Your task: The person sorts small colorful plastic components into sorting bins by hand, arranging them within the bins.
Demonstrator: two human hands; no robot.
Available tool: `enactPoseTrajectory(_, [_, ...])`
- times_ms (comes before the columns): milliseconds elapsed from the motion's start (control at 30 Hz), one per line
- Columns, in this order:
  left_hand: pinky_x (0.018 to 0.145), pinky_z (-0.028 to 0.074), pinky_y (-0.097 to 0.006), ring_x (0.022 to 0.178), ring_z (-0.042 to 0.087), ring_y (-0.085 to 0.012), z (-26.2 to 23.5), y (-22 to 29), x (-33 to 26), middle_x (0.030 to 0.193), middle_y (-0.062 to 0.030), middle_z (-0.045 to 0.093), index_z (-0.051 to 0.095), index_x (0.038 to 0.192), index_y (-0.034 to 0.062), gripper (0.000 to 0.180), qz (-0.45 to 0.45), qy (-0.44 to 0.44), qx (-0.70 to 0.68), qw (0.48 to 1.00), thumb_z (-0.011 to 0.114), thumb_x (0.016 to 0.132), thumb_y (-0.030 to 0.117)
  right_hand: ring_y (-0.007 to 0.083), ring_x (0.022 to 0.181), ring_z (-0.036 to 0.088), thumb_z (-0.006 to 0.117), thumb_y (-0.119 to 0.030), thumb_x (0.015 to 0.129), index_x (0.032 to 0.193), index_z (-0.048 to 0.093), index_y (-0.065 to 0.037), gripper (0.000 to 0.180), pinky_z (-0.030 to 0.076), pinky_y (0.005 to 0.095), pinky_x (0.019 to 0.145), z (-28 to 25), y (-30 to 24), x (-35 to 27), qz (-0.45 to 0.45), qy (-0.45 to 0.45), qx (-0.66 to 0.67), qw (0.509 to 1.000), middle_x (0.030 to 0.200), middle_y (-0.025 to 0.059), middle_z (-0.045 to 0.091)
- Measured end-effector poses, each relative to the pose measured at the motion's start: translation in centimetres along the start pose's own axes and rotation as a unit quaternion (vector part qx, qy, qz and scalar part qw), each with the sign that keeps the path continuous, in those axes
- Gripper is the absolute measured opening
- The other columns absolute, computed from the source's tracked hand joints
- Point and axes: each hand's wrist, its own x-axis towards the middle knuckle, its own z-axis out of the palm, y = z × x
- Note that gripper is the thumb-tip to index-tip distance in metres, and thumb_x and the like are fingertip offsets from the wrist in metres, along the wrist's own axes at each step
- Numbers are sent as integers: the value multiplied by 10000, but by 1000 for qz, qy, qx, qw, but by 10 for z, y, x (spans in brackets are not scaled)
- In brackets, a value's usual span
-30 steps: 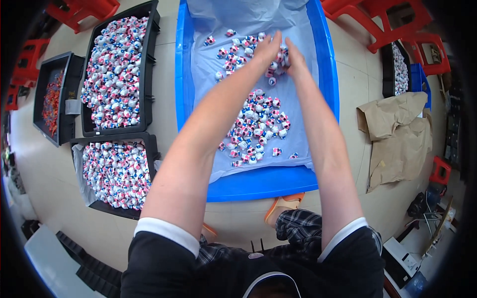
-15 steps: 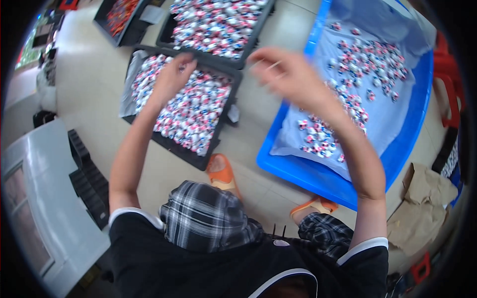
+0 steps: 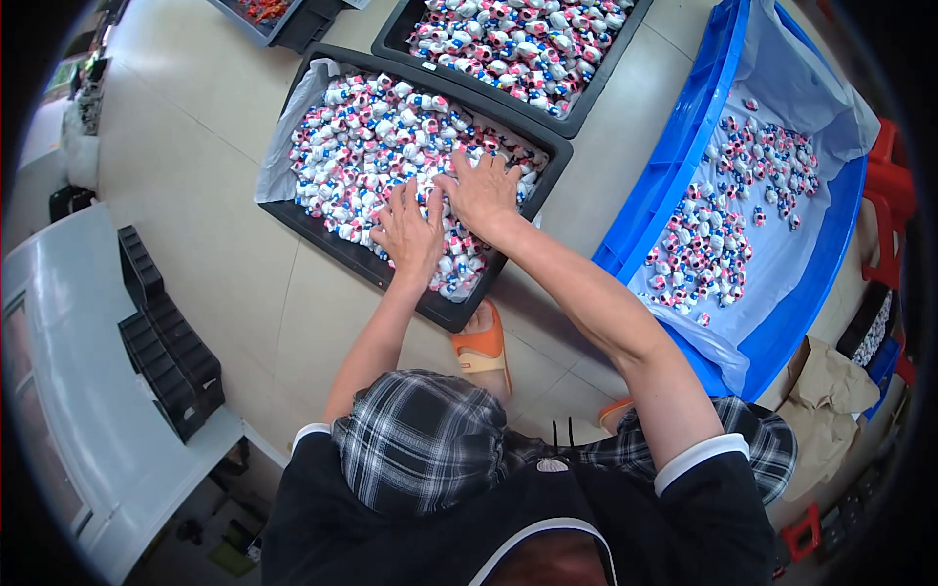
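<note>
Both of my hands rest on a heap of small white, pink and blue figurines (image 3: 366,137) that fills a black crate (image 3: 322,227). My left hand (image 3: 410,230) lies on the heap toward the crate's near side, fingers spread. Just right of it and slightly farther off, my right hand (image 3: 481,193) presses down on the figurines, its fingers stretched apart. The two hands nearly touch at the thumbs. Neither holds anything that I can see. A pale plastic liner (image 3: 293,132) shows along the crate's left wall.
Beyond stands a second black crate (image 3: 576,117) with more such figurines. To the right, a large blue tub (image 3: 625,230) with a white liner holds scattered figurines. A dark bin (image 3: 288,27) with orange-red pieces is at the far left. Brown paper (image 3: 826,410) lies at right.
My right hand has come left and down from the air between crate and tub onto the heap. My left hand has moved nearer, its fingers now spread. The whole view has shifted.
</note>
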Motion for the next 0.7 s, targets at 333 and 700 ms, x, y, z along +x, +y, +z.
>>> enactPoseTrajectory(333, [844,406,-427,989,527,-349,4,-3,15,1139,-166,519,505,1225,58,472,49,43,-118,991,404,916,401,456,1029,498,372,-546,877,1244,469,-151,547,404,523,857,1,-13,-3,114,-66,179,975,1107,289,493])
enactPoseTrajectory(700, [825,400,-258,947,516,-150,19,-8,33,1038,-103,548,583,1079,-28,364,-47,2,-581,812,458,941,285,334,998,576,527,-624,746,1095,603,-125,614,434,396,843,10,-17,6,161,-15,405,900,1023,196,623])
